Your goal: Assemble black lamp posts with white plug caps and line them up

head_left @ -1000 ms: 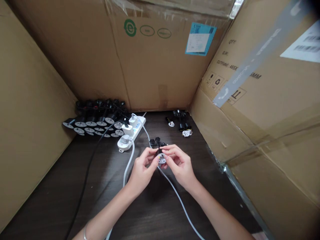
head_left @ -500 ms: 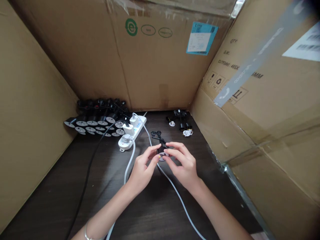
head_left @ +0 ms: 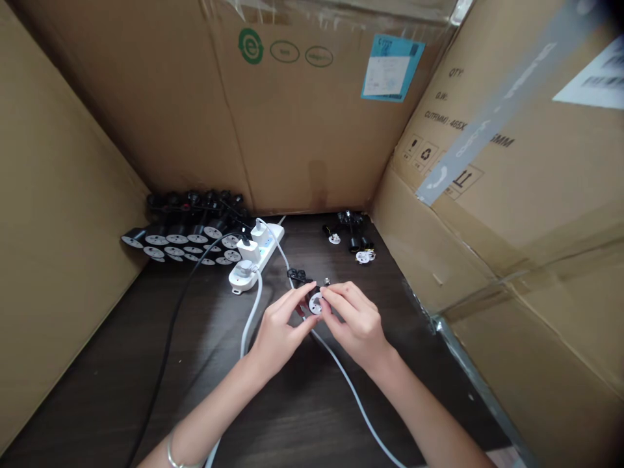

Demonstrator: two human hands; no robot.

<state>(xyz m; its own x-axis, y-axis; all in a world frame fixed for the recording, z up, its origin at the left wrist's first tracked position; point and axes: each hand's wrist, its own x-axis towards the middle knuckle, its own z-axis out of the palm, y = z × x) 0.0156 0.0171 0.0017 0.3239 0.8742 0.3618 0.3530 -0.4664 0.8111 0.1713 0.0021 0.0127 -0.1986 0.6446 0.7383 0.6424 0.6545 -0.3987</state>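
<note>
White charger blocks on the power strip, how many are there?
2: the nearer charger block, with the black cable, and the farther charger block, with the thin white cable, both plugged into the power strip; no others show.

Holds a small black device with a round white end [head_left: 316,303] in the grip of both left hand [head_left: 280,325] and right hand [head_left: 358,322], above a dark wood-grain desk [head_left: 277,416] and a pale cable [head_left: 348,383]. Shows, farther back, a white power strip [head_left: 238,282] bearing plugs, just beside stacked black devices with white ends [head_left: 176,229], plus black parts [head_left: 355,242] near white discs [head_left: 363,257] on the right. Has brown cardboard [head_left: 302,130] on three sides.
</note>
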